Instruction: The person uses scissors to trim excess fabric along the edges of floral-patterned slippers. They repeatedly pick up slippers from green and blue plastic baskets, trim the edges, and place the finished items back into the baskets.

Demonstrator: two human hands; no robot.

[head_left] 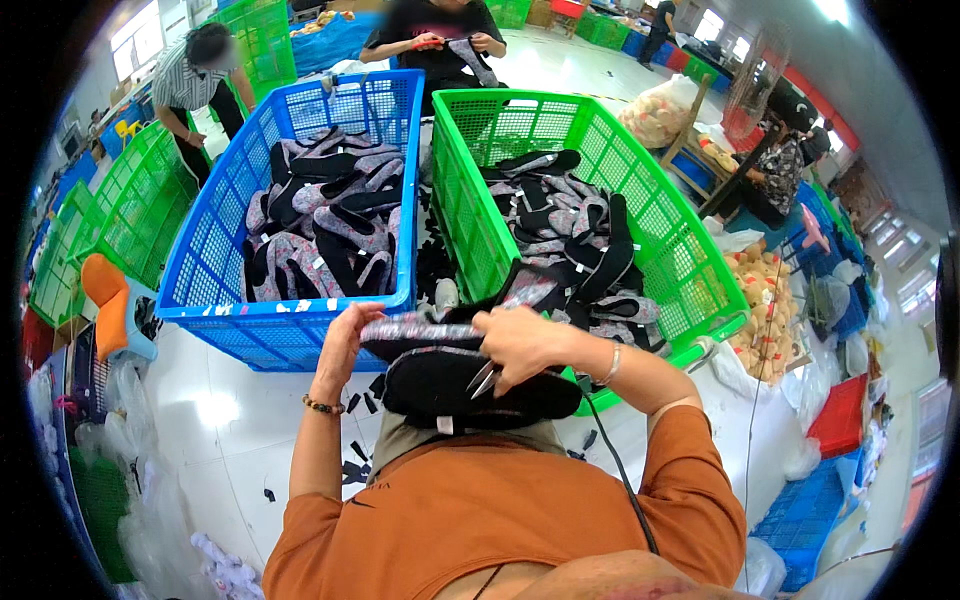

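Note:
My left hand grips the left end of a grey patterned slipper upper with black lining, held in front of my chest. My right hand closes over its right part and also holds small metal scissors, blades pointing down-left. A black slipper piece lies on my lap right under both hands. Beyond them stand a blue basket and a green basket, each holding several grey and black slipper pieces.
Black fabric scraps lie on the white floor by my knee. A person in black sits behind the baskets handling a slipper piece. Another person in stripes bends at the left. More green baskets stand left; bags of plush toys sit right.

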